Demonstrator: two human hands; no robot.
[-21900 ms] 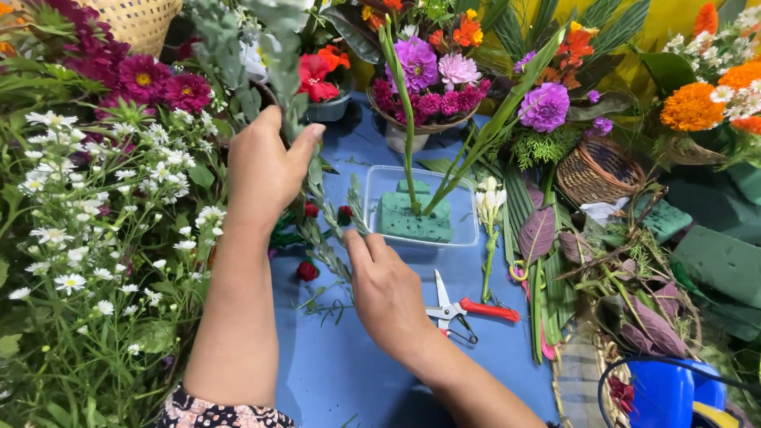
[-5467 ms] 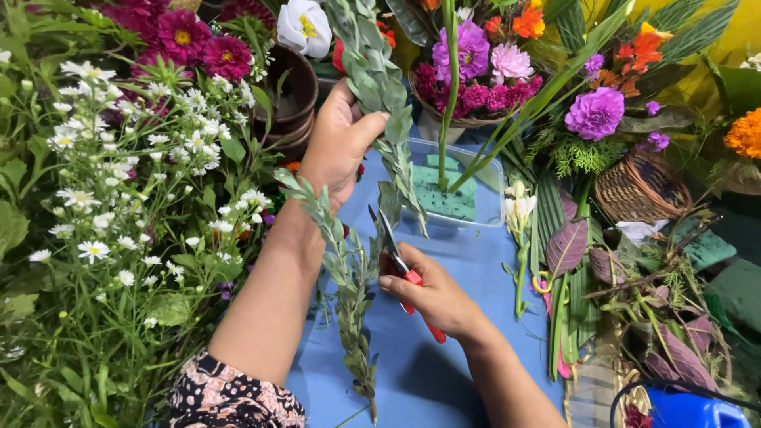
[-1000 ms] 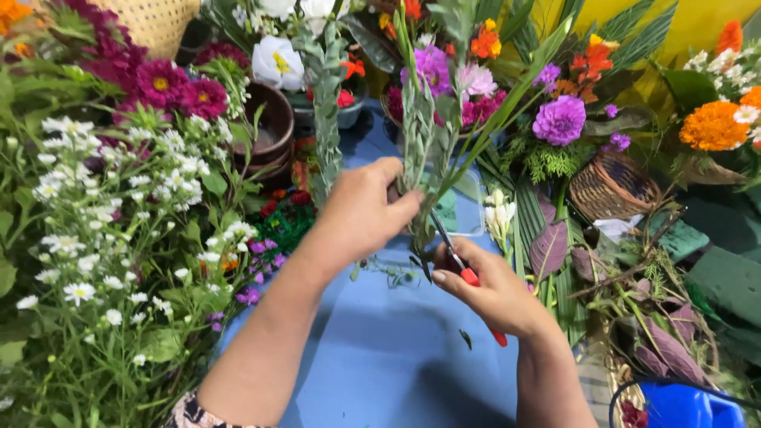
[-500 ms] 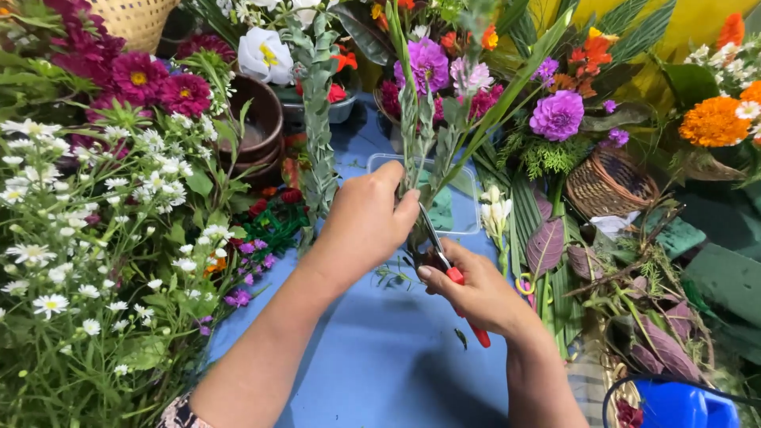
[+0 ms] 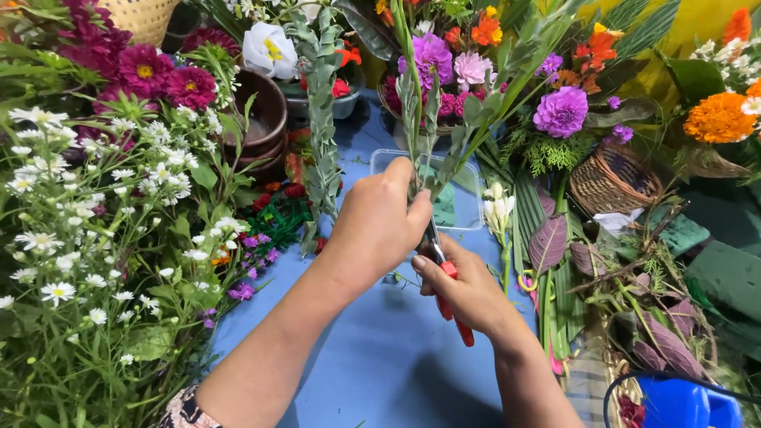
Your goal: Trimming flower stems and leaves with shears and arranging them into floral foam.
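My left hand (image 5: 379, 222) is closed around a thin leafy green sprig (image 5: 414, 103) that stands upright above it. Just below and to the right, my right hand (image 5: 468, 289) grips red-handled scissors (image 5: 450, 293), whose blades reach up to the sprig's stem under my left fingers. Behind both hands sits a clear plastic tray (image 5: 468, 222) holding a green foam block (image 5: 444, 204) with tall green stems stuck in it. Both hands hover over the blue tabletop (image 5: 380, 357).
White daisies (image 5: 95, 222) crowd the left side. Brown bowls (image 5: 258, 119), a white flower (image 5: 269, 51) and magenta blooms stand at the back. Purple dahlias (image 5: 561, 111), orange marigolds (image 5: 717, 117), a wicker basket (image 5: 614, 181), long leaves and a blue container (image 5: 682, 400) fill the right.
Over the last second my hands stayed together at the sprig's stem. The scissors shifted slightly lower and left under my left hand. Much earlier, the scissors lay on the table.
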